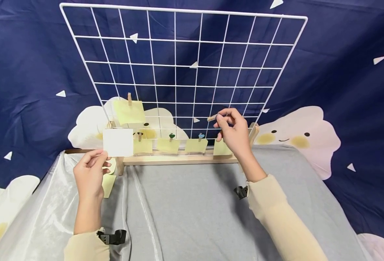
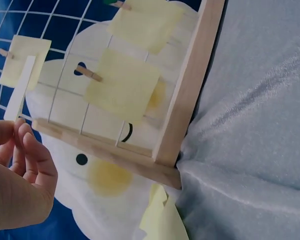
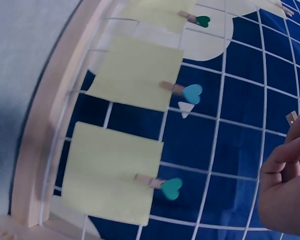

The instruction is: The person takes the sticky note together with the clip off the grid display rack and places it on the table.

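Note:
My left hand (image 1: 92,174) pinches a white square paper note (image 1: 118,142) by its lower left corner, in front of the grid's lower left. The left wrist view shows that note (image 2: 21,90) nearly edge-on above the thumb and fingers. In my right hand (image 1: 234,128) a small wooden clothespin (image 1: 212,118) is pinched between thumb and fingers, before the lower right of the white wire grid (image 1: 175,41). Its tip (image 3: 291,118) shows at the right edge of the right wrist view. One yellow note (image 1: 129,112) hangs higher on the grid from a plain clothespin (image 1: 129,99).
Several yellow notes (image 1: 196,145) hang along the bottom row, some on clothespins with green or blue hearts (image 3: 192,94). A wooden stand (image 1: 179,159) holds the grid on the grey cloth (image 1: 192,210). Loose yellow notes (image 1: 108,185) lie beside the left hand.

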`<state>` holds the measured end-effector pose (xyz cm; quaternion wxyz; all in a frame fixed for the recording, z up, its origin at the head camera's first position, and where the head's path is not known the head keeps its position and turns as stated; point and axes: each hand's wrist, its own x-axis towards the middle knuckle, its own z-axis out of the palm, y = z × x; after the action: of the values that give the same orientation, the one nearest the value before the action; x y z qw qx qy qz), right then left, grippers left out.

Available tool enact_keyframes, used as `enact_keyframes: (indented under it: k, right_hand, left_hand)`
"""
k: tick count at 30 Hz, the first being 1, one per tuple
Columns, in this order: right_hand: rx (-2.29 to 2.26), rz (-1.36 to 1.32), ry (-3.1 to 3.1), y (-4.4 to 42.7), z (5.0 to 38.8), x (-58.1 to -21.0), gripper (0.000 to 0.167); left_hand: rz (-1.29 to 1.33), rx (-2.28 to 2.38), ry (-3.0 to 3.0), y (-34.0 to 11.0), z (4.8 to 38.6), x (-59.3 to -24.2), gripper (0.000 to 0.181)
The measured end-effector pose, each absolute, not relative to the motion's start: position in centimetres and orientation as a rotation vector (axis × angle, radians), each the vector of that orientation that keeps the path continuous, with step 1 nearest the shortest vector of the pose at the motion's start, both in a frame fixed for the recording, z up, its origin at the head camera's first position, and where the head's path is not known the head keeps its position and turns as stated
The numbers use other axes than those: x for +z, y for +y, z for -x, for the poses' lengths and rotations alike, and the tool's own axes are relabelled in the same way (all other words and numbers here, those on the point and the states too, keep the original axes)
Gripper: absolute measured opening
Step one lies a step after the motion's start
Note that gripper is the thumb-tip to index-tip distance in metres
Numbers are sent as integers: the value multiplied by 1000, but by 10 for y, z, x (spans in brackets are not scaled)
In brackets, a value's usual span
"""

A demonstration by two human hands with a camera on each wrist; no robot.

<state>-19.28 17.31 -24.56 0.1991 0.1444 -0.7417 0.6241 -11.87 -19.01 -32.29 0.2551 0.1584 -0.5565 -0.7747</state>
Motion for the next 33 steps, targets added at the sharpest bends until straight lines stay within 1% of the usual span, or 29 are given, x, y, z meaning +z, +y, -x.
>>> enact_keyframes:
  k: [7, 14, 21, 33]
  right_hand:
    - [1779, -393, -2086, 187, 189, -256, 19]
    - [1787, -354, -2100, 194, 185, -261, 16]
    - [1806, -309, -2089, 203, 182, -267, 21]
    - [1844, -220, -2057, 217, 177, -278, 21]
  left_hand:
    - [-473, -2130, -1479, -194, 114, -330, 5]
    - [-496, -2117, -1487, -198, 112, -336, 8]
    - [-504, -2126, -1451, -201, 112, -339, 10]
    - [-548, -2138, -1418, -206, 108, -342, 11]
